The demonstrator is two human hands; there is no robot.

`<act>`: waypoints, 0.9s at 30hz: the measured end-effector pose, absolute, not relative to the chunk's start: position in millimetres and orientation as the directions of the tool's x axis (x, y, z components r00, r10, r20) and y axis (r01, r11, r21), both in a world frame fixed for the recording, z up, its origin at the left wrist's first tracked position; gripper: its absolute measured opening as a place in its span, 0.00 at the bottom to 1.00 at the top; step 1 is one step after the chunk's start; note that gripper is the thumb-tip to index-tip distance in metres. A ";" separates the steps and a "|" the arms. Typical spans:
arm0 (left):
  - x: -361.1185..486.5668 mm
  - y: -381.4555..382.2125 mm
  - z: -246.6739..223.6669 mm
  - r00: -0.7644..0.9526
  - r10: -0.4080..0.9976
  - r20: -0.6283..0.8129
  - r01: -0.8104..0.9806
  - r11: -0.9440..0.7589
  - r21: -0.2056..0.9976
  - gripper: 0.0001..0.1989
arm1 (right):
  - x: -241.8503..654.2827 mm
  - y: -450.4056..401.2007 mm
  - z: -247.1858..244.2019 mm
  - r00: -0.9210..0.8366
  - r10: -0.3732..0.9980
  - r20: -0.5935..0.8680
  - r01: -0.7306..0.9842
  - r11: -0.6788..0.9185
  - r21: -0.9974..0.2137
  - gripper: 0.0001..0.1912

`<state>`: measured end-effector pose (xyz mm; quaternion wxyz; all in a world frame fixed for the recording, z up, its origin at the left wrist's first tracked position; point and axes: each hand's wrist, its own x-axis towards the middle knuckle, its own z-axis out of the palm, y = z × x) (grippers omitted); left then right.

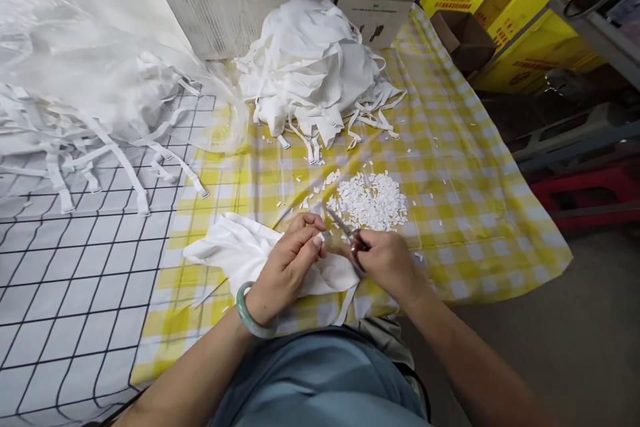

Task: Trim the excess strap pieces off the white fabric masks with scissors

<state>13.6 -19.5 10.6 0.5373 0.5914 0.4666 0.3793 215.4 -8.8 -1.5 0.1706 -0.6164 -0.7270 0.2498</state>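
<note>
My right hand (390, 263) grips a pair of small scissors (341, 221) by the dark reddish handles, the blades pointing away to the upper left. Close beside them, my left hand (290, 260) is closed in a pinch on a bit of white strap, just its end showing at the fingertips. Under that hand lies a white cloth piece (237, 247) with straps, partly covered by the wrist and fingers. Just beyond the scissors is a heap of small white snippets (375, 201), with loose ones scattered around.
A pile of white strapped cloth pieces (315, 67) lies before a beer carton (210, 20). More straps (117, 153) spill from a clear plastic bag (60, 27) at left. The yellow checked tablecloth (480, 213) ends at right, near yellow bags (530, 47) and a metal rack.
</note>
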 end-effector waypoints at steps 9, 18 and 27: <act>-75.8 -80.4 1.1 0.251 0.968 -0.009 0.713 -0.178 0.679 0.18 | 184.0 -51.3 10.8 -0.490 0.868 -0.074 0.683 0.330 -0.651 0.15; -62.5 27.8 107.0 -0.031 0.973 0.227 0.394 -0.196 0.898 0.04 | 103.5 69.7 92.5 -0.354 0.923 0.148 -0.054 0.138 -0.989 0.13; -49.2 171.7 89.1 -0.257 0.873 0.415 0.460 -0.267 0.847 0.09 | 133.6 225.5 149.9 0.101 0.912 0.397 0.510 0.295 -0.808 0.17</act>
